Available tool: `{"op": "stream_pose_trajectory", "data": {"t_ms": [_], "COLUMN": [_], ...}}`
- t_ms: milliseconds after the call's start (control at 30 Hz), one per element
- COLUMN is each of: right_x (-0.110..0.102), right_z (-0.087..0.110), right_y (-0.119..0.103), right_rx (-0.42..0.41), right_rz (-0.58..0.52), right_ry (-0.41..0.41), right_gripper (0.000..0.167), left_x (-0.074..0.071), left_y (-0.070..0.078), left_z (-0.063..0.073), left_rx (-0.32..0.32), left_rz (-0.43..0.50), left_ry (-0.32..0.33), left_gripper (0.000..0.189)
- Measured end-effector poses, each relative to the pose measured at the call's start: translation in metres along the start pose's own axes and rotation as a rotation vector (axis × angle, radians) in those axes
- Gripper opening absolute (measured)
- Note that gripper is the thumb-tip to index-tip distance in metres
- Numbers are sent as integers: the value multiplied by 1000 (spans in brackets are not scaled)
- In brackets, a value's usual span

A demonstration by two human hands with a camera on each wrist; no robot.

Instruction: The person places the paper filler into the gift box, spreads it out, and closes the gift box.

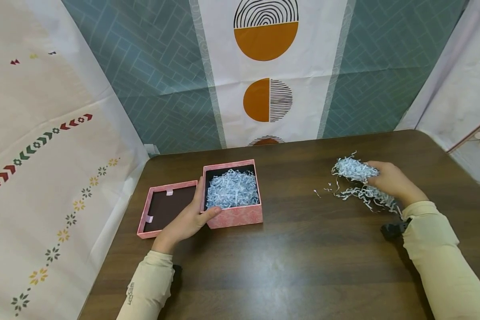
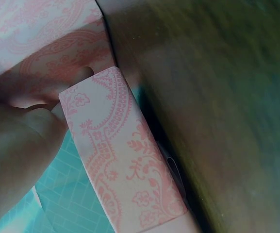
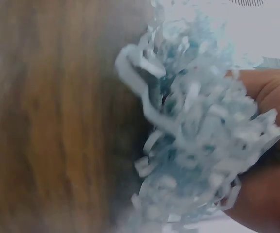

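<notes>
A pink patterned box (image 1: pixel 237 218) with a dark inside holds pale blue shredded paper (image 1: pixel 233 189). At its near left corner is my left hand (image 1: pixel 188 218), fingers stretched along the left wall and thumb lying at the front wall. The left wrist view shows that hand (image 2: pixel 28 136) against the box's patterned side (image 2: pixel 67 53). Well to the right, my right hand (image 1: pixel 394 180) grips a clump of the same shredded paper (image 1: pixel 353 170), with loose strands under it. Close up, the clump (image 3: pixel 203 126) bulges out between thumb and fingers and hides part of them.
Left of the box lies its pink lid (image 1: pixel 172 205), dark inside up, with small pale tabs. Some strands of shredded paper (image 1: pixel 378 198) lie on the brown table (image 1: pixel 288 258) below the right hand. Patterned cloths (image 1: pixel 160 80) hang behind and beside the table.
</notes>
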State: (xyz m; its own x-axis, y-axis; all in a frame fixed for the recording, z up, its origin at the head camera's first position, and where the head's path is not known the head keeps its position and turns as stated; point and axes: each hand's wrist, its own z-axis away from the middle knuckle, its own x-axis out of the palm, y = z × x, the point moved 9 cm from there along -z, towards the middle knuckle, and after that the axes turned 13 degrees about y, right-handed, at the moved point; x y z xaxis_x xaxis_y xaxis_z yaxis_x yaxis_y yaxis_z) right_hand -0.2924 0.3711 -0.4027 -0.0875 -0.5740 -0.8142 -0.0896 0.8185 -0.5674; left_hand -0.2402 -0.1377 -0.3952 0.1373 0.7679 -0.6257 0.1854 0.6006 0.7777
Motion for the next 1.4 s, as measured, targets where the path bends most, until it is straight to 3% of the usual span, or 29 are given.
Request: {"op": "stream_pose_trajectory", "data": {"t_ms": [233, 533, 700, 900, 1400], "right_x": [-9, -29, -33, -37, -30], "right_z": [-2, 3, 3, -3, -23], "right_y": [-8, -33, -58, -90, -191], "right_rx": [8, 10, 40, 19, -79], "right_rz": [-54, -168, -253, -349, -576], "right_ry": [59, 231, 280, 330, 311], "right_gripper": [58, 40, 39, 37, 40], "left_x": [-1, 3, 2, -1, -3], "left_y": [-2, -4, -6, -4, -3], "left_z": [2, 0, 1, 2, 0], "left_rx": [8, -16, -5, 27, -5], "left_rz": [0, 14, 15, 12, 27], "left_ry": [12, 1, -7, 5, -6], "left_gripper": [108, 111, 109, 110, 111]}}
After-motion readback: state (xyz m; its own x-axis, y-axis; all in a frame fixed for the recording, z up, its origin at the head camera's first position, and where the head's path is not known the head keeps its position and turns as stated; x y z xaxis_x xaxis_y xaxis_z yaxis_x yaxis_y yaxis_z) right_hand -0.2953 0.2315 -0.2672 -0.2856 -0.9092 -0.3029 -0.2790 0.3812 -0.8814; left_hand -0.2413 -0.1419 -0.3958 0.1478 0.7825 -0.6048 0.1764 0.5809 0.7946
